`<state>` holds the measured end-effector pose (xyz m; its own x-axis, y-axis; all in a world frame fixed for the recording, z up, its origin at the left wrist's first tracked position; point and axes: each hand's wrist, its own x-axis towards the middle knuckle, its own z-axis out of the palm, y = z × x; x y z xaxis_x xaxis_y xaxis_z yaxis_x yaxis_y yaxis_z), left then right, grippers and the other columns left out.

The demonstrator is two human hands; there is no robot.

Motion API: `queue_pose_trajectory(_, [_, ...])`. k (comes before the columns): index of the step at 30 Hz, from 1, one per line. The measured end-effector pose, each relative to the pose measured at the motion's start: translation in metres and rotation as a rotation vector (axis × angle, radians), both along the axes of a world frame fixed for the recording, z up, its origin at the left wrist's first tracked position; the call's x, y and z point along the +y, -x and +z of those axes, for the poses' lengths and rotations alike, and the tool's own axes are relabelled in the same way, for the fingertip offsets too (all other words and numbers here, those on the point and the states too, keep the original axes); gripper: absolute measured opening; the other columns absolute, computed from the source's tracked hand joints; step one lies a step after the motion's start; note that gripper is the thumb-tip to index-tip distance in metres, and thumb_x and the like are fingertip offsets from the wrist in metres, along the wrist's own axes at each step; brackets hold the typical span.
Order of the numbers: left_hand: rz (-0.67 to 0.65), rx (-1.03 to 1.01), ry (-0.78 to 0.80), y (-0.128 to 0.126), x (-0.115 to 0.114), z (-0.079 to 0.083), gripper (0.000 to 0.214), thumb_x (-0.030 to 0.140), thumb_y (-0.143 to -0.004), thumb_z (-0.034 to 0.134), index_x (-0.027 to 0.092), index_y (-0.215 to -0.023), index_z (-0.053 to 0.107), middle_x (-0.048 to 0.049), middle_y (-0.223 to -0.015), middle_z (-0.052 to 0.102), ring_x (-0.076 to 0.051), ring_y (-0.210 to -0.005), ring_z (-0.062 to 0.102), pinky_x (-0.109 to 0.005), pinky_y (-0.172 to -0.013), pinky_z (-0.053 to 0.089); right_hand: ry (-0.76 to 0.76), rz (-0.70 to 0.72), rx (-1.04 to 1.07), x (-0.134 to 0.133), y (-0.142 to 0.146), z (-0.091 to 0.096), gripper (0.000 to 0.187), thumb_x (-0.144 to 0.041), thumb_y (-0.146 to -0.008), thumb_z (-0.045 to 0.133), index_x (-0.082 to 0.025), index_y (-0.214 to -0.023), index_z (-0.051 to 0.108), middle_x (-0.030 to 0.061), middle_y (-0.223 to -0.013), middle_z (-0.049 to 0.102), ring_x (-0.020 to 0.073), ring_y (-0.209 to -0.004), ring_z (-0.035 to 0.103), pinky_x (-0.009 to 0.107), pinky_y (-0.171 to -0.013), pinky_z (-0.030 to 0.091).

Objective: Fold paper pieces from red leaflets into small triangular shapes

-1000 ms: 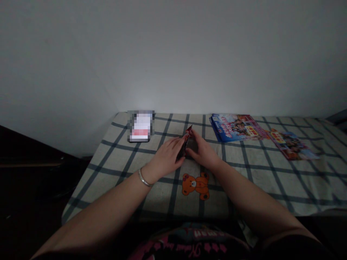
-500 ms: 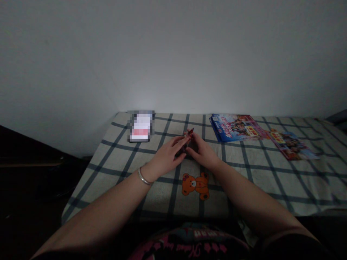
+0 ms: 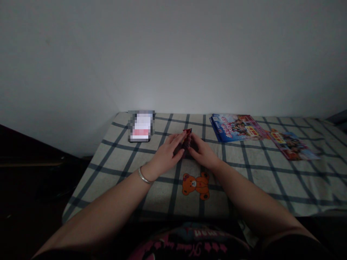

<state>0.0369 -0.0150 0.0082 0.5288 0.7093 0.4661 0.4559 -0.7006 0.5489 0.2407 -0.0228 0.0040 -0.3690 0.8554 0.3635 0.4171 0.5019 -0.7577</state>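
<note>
Between my two hands, over the middle of the checked cloth, stands a small folded leaflet (image 3: pixel 187 134) with glossy red and dark printing. Its lower part is largely covered by fingers. My left hand (image 3: pixel 169 153), with a silver bangle at the wrist, presses its fingers on the leaflet's left side, thumb below. On the other side my right hand (image 3: pixel 202 151) is closed about it, its thumb near the lower edge and its other fingers mostly hidden behind. An orange bear picture (image 3: pixel 195 185) lies on the cloth just below the hands.
A lit phone (image 3: pixel 141 126), partly pixelated, rests at the back left. Blue and pink printed leaflets (image 3: pixel 233 127) are stacked at the back right, with another leaflet (image 3: pixel 294 144) beside them. The cloth-covered table (image 3: pixel 114 159) meets a pale wall (image 3: pixel 173 57).
The top of the folded leaflet has tilted and shifted slightly left, showing more red. My left fingers have moved a little with it; my right hand has barely moved.
</note>
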Motion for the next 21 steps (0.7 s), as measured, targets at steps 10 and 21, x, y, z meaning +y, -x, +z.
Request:
queue_pose_trajectory(10, [-0.008,-0.182,0.107,0.001,0.002,-0.010,0.051,0.019,-0.094,0.051,0.021,-0.141,0.030,-0.0142,-0.134,0.053,-0.020,-0.111,0.064,-0.042,-0.100,0.052,-0.045,-0.009,-0.044,0.003,-0.001,0.003,0.054,-0.015,-0.089,0.046,-0.021,-0.142,0.044,0.0104,-0.139,0.058,0.0223,-0.131,0.053,0.045,-0.113,0.041])
queue_pose_trajectory(21, [0.015,-0.075,0.018,0.006,0.011,-0.008,0.048,0.018,-0.099,0.039,0.024,-0.147,0.036,-0.0097,-0.140,0.054,-0.021,-0.127,0.054,-0.045,-0.109,0.045,-0.117,-0.018,-0.077,0.008,-0.008,-0.003,0.056,-0.009,-0.086,0.046,-0.025,-0.140,0.051,0.0079,-0.133,0.063,0.0229,-0.124,0.058,0.045,-0.109,0.044])
